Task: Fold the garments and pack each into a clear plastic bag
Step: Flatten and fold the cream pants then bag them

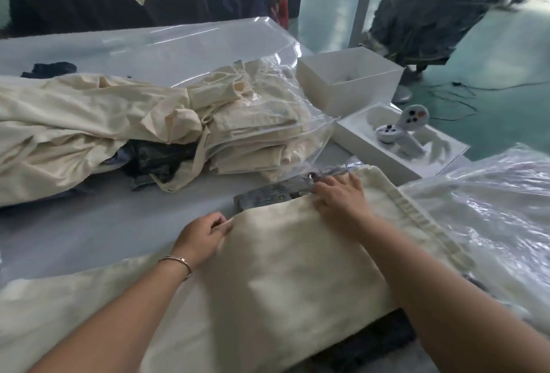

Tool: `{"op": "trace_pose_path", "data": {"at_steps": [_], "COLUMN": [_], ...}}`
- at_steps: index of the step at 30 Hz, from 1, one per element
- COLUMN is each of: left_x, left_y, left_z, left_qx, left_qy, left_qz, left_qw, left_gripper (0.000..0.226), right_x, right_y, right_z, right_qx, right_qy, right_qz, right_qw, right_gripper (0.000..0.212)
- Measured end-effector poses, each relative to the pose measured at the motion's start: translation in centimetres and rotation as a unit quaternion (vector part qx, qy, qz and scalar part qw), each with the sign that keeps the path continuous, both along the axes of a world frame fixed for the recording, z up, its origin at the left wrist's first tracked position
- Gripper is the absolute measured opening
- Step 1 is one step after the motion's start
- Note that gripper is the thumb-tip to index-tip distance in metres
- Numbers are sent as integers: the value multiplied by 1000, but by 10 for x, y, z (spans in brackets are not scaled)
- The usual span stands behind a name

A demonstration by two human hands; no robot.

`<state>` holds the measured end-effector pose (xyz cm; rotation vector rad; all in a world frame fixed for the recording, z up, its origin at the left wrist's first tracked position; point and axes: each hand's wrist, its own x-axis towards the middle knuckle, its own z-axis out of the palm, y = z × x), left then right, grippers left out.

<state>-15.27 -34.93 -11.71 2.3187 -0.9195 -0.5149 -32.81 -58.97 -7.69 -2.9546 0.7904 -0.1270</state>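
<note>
Table (104,223) surface: clear bags (268,122) contain folded cream garments. My left hand (202,235) pinches the cream garment (282,268) edge; my right hand (339,194) presses flat, fingers extended.

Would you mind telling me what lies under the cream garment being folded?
Under the cream fabric garment, a dark printed flat packet sticks out at the far edge, and dark denim cloth shows at the near edge. How far either extends beneath is covered.
</note>
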Motion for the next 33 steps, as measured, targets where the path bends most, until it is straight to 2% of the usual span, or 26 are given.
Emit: {"op": "trace_pose_path", "data": {"at_steps": [5,9,11,13,16,18,20,22,25,27,30,31,33], "left_x": [1,-8,-20,-43,-100,-148,-195,-231,-256,-255,-247,-245,-247], "left_y": [-4,-18,-35,-61,-100,-117,-124,-125,-128,-131,-133,-134,-136], "left_z": [3,13,27,46,76,87,89,84,76,77,83,84,85], "left_qx": [49,125,89,7,-70,-76,-74,-56,-13,-20,-46,-50,-53], "left_qy": [-53,-147,-193,-205,-215,-170,-134,-133,-213,-217,-152,-152,-180], "left_qz": [21,65,90,82,-73,-205,-290,-322,-331,-334,-327,-318,-285], "left_qw": [997,979,973,975,971,961,945,936,919,917,932,934,940], "left_gripper": [23,22,28,36,36,32,32,44,62,59,40,36,39], "right_x": [0,-6,-17,-30,-55,-77,-103,-127,-154,-162,-167,-167,-168], "right_y": [-5,-3,-2,-4,-7,-11,-14,-15,-14,-14,-14,-14,-12], "right_z": [3,13,20,28,43,55,63,68,70,69,71,74,79], "right_qx": [-25,-75,-88,-76,-38,-31,-25,7,93,139,202,240,345], "right_qy": [-15,-97,-81,-60,-44,-38,-17,6,10,-13,-89,-121,-195], "right_qz": [-4,-33,-53,-76,-133,-182,-234,-288,-330,-327,-316,-313,-314], "right_qw": [1000,992,991,992,989,982,972,958,939,935,923,911,863], "right_gripper": [28,21,30,37,49,50,44,36,23,20,32,35,38]}}
